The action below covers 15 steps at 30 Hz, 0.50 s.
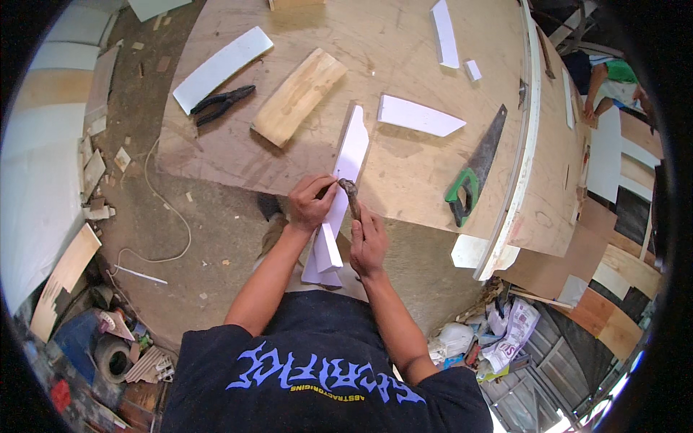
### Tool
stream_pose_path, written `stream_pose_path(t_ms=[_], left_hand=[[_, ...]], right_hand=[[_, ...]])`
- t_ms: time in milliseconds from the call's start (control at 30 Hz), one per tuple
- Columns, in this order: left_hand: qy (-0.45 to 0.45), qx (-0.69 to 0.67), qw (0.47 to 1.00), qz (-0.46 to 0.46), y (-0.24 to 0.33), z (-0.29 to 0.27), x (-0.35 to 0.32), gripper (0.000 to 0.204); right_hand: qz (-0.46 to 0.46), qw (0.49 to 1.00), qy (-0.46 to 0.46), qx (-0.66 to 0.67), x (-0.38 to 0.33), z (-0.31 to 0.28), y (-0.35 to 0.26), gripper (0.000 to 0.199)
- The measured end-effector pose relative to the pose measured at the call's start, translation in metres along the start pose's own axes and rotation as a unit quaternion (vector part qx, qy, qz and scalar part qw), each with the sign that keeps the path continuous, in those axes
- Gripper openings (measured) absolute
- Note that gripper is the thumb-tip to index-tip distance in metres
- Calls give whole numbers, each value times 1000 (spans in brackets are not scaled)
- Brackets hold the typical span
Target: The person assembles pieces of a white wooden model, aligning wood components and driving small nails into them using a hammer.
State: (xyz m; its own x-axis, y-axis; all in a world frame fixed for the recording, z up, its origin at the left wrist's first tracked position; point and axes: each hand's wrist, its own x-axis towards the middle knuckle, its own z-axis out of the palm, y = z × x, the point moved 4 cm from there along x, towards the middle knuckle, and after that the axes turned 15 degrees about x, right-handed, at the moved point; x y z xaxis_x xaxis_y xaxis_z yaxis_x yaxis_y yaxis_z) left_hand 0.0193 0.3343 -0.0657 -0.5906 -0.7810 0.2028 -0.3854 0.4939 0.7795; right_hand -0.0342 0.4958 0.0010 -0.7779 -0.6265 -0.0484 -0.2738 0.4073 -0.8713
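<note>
A long white board [351, 144] with a notched far end reaches over the table's near edge toward my body. A shorter white block [327, 247] lies across its near part; I cannot tell whether they are joined. My left hand [310, 203] is pinched at the board's left edge, on something too small to make out. In my right hand [369, 244] is a hammer [349, 189], gripped by its handle, the dark head close to my left fingertips. A small dark spot shows on the board just beyond those fingertips.
The wooden table [404, 173] carries a bare wood block [299, 97], black pliers [222, 105], a green-handled saw [476, 173] and white pieces [421, 116]. A cord [189, 231] runs over the floor at left. Another person's arm [596, 86] shows at far right.
</note>
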Motion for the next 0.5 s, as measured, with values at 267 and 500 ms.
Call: stream_pose_path(t_ms=[267,500], left_hand=[[6,23,1000,1,-3,4,-1,15],[-1,5,1000,7,-3,3,-4,14]], right_hand=[[-13,999,-9,-36,6,5,-2,36],[-23,999,-11,-24,4,4,-15,39]])
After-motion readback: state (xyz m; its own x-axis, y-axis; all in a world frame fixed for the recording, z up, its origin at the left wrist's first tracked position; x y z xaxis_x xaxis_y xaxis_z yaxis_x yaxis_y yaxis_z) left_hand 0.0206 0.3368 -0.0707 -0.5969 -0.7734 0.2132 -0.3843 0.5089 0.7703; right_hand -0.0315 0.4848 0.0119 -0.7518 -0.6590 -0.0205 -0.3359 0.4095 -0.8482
